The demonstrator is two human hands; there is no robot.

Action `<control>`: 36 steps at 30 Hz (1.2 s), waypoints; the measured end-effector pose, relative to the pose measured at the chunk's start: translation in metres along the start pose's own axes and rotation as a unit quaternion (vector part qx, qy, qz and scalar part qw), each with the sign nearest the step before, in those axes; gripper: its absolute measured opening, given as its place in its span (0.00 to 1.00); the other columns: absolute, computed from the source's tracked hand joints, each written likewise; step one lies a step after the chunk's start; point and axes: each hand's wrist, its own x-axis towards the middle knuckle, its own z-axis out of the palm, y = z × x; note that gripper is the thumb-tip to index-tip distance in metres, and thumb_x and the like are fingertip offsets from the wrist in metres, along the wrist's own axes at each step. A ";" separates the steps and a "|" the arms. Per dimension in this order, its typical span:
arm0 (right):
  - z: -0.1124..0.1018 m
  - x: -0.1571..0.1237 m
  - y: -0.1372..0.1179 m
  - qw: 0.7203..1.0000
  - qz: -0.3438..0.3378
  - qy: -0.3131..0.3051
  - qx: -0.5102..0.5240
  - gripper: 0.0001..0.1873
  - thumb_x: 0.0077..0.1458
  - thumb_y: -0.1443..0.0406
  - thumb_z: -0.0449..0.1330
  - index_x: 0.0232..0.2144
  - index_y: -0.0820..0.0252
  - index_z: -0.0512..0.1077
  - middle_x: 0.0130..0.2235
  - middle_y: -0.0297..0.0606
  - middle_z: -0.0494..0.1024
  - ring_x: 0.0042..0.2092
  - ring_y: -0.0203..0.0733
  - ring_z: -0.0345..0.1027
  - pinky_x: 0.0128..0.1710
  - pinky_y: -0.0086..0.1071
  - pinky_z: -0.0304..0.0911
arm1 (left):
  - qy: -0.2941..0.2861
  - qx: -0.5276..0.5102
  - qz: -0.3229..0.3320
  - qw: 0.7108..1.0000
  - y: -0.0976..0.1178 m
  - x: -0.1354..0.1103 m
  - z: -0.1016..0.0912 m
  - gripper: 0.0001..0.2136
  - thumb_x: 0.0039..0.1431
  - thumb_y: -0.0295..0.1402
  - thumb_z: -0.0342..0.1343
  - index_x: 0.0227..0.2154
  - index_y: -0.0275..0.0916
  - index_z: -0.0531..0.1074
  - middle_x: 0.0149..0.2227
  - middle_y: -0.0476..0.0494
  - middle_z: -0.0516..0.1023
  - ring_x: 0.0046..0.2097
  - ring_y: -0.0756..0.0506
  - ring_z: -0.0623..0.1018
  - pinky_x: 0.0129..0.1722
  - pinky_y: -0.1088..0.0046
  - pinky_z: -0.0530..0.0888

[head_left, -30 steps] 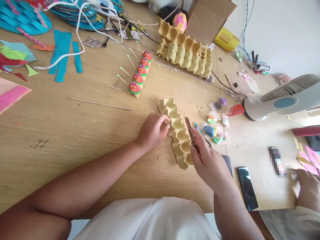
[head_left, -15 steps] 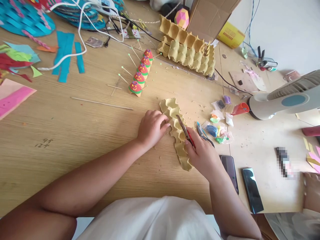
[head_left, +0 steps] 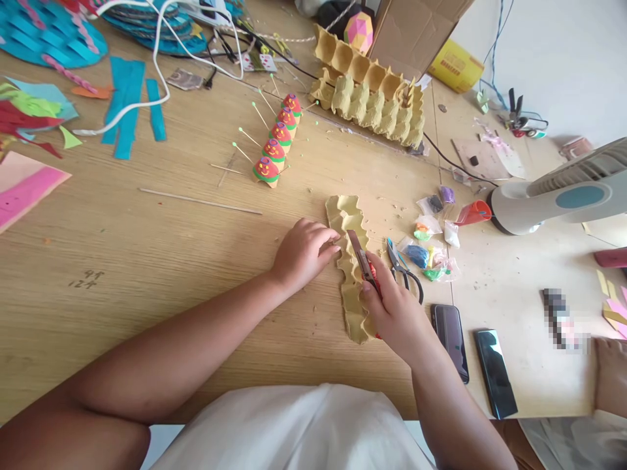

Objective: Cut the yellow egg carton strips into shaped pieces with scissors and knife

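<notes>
A strip of yellow egg-carton cups (head_left: 351,215) lies lengthwise on the wooden table (head_left: 147,261). My left hand (head_left: 302,251) rests on the strip's left edge, fingers curled and pressing it down. My right hand (head_left: 399,313) is closed round a red-handled utility knife (head_left: 362,261); its blade lies on the strip near the middle.
Scissors (head_left: 404,267) and small bags of coloured clay (head_left: 426,254) lie right of the strip. Two phones (head_left: 450,336) lie by the near edge. A row of painted cups with sticks (head_left: 277,143), more egg cartons (head_left: 372,98), a fan (head_left: 563,192) and another person's hand (head_left: 610,372) are around.
The knife has moved left from the strip's right side onto its middle. The strip has turned a little, now lying straighter. My left hand stays on its edge.
</notes>
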 end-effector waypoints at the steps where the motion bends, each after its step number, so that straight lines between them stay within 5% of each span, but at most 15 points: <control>1: 0.000 0.000 0.000 1.000 0.001 -0.001 0.002 0.29 0.68 0.60 0.44 0.68 0.56 0.53 0.38 0.39 0.82 0.33 0.43 0.75 0.31 0.31 0.63 | -0.003 0.001 -0.002 1.000 0.000 0.000 0.000 0.04 0.63 0.35 0.60 0.37 0.40 0.75 0.39 0.44 0.80 0.45 0.41 0.73 0.47 0.62 0.69; 5: 0.002 -0.003 0.001 1.000 -0.002 -0.018 0.013 0.29 0.68 0.60 0.44 0.69 0.56 0.53 0.36 0.37 0.82 0.33 0.43 0.75 0.30 0.31 0.63 | -0.014 0.005 0.002 1.000 0.001 -0.001 -0.001 0.06 0.61 0.35 0.62 0.32 0.40 0.73 0.36 0.45 0.78 0.43 0.41 0.72 0.46 0.62 0.69; 10: 0.002 -0.006 0.003 0.999 -0.008 -0.023 0.032 0.29 0.68 0.61 0.45 0.69 0.55 0.53 0.37 0.37 0.82 0.34 0.42 0.75 0.30 0.31 0.63 | -0.016 0.000 0.018 1.000 0.002 -0.002 -0.001 0.07 0.61 0.35 0.62 0.41 0.40 0.75 0.40 0.44 0.79 0.46 0.40 0.73 0.47 0.62 0.70; 16: 0.001 -0.009 0.003 0.999 -0.010 -0.024 0.022 0.29 0.68 0.60 0.45 0.69 0.55 0.52 0.38 0.37 0.82 0.31 0.42 0.75 0.28 0.30 0.61 | -0.021 0.003 0.020 1.000 0.002 -0.003 0.001 0.04 0.60 0.30 0.62 0.31 0.39 0.74 0.37 0.44 0.79 0.43 0.41 0.73 0.45 0.63 0.70; 36: 0.016 -0.015 0.007 0.992 -0.062 0.029 -0.104 0.30 0.67 0.66 0.46 0.70 0.60 0.51 0.40 0.41 0.84 0.33 0.46 0.78 0.27 0.33 0.62 | -0.032 -0.031 0.006 0.999 0.006 -0.005 0.003 0.03 0.61 0.29 0.61 0.32 0.39 0.73 0.34 0.47 0.79 0.39 0.44 0.75 0.41 0.66 0.69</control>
